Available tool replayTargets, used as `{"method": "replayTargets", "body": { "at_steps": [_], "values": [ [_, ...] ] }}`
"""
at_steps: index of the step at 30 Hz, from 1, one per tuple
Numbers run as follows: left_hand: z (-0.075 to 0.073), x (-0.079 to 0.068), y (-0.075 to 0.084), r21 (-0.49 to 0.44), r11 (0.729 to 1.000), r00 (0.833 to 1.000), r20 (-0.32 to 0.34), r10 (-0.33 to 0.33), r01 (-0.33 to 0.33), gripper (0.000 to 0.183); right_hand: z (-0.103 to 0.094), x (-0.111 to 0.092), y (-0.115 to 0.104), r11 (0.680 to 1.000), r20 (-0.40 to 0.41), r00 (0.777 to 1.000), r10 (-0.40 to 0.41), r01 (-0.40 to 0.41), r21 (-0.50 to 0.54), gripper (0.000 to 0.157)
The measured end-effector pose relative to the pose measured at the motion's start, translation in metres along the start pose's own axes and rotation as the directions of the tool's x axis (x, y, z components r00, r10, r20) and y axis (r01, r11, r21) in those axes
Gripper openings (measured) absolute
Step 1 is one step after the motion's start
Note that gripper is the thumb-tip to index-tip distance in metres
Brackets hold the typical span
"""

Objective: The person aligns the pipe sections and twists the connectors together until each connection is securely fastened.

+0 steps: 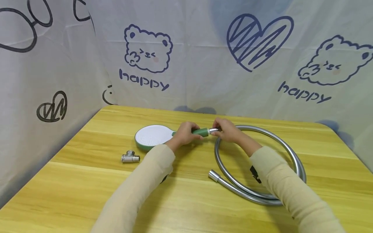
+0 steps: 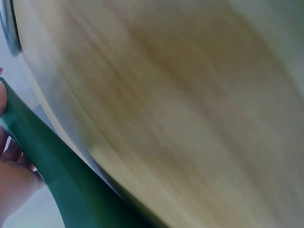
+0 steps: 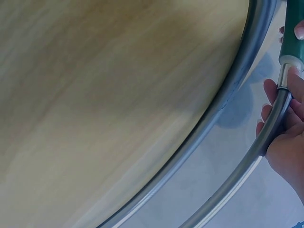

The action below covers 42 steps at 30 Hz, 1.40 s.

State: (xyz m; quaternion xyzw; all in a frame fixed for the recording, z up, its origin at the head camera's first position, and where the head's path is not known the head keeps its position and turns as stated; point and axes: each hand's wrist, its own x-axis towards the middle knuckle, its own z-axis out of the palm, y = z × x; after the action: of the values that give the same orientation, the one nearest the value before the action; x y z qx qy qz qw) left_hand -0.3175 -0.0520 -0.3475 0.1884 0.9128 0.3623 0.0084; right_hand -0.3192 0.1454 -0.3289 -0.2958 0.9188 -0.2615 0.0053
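My left hand (image 1: pixel 186 133) grips the green handle of a shower head (image 1: pixel 153 135), whose white spray face is turned upward. In the left wrist view the green handle (image 2: pixel 61 161) runs down from the fingers. My right hand (image 1: pixel 228 130) pinches the metal end fitting of a silver shower hose (image 1: pixel 287 147) between thumb and fingers. That fitting (image 3: pixel 284 78) meets the end of the green handle in the right wrist view; how far it is screwed on I cannot tell. From there the hose loops over the table, and its other end fitting (image 1: pixel 214 175) lies toward the front.
A small metal tee valve (image 1: pixel 130 157) lies on the wooden table (image 1: pixel 87 187), left of the shower head. White printed cloth (image 1: pixel 201 64) hangs behind the table and along its left side. The coiled hose takes up the right part of the tabletop.
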Motion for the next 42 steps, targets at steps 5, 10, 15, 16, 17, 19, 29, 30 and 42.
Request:
{"method": "replayTargets", "body": {
  "at_steps": [5, 10, 15, 16, 17, 19, 29, 30, 42],
  "values": [
    [0.0005, 0.0002, -0.0012, 0.004, 1.0, 1.0, 0.0, 0.009, -0.009, 0.03, 0.0002, 0.0, -0.0002, 1.0, 0.001, 1.0, 0.004, -0.004, 0.003, 0.015],
    [0.0007, -0.0006, -0.0012, 0.005, 1.0, 1.0, -0.003, 0.011, -0.011, 0.03, 0.0012, 0.0002, -0.0002, 1.0, 0.0, 1.0, 0.01, -0.01, 0.004, 0.013],
    [0.0013, -0.0016, -0.0009, 0.002, 1.0, 1.0, 0.003, -0.002, 0.002, 0.03, 0.0015, 0.0003, 0.0005, 1.0, -0.002, 1.0, 0.001, -0.001, -0.007, 0.013],
    [0.0014, -0.0017, -0.0009, 0.004, 1.0, 1.0, 0.003, -0.002, 0.002, 0.03, 0.0015, 0.0003, 0.0008, 1.0, -0.003, 1.0, -0.003, 0.003, -0.007, 0.013],
    [0.0014, -0.0018, -0.0008, 0.004, 1.0, 1.0, 0.003, -0.002, 0.002, 0.03, 0.0016, 0.0003, 0.0011, 1.0, -0.004, 1.0, -0.008, 0.008, -0.008, 0.013],
    [0.0015, -0.002, -0.0007, 0.004, 1.0, 1.0, 0.003, -0.001, 0.0, 0.031, 0.0016, 0.0003, 0.0013, 1.0, -0.006, 1.0, -0.016, 0.015, -0.013, 0.013],
    [0.0016, -0.0017, -0.0009, 0.01, 1.0, 1.0, -0.004, 0.002, -0.002, 0.032, 0.003, 0.0012, 0.0005, 1.0, 0.002, 1.0, 0.002, -0.002, -0.016, 0.016],
    [0.0017, -0.0015, -0.001, 0.008, 1.0, 1.0, -0.005, 0.003, -0.003, 0.032, 0.003, 0.0012, 0.0, 1.0, 0.001, 1.0, 0.0, 0.0, -0.019, 0.016],
    [0.001, -0.0006, -0.0009, 0.011, 1.0, 1.0, -0.005, 0.01, -0.01, 0.03, 0.0018, 0.0023, 0.002, 1.0, 0.003, 1.0, -0.004, 0.004, -0.008, 0.019]
  ]
}}
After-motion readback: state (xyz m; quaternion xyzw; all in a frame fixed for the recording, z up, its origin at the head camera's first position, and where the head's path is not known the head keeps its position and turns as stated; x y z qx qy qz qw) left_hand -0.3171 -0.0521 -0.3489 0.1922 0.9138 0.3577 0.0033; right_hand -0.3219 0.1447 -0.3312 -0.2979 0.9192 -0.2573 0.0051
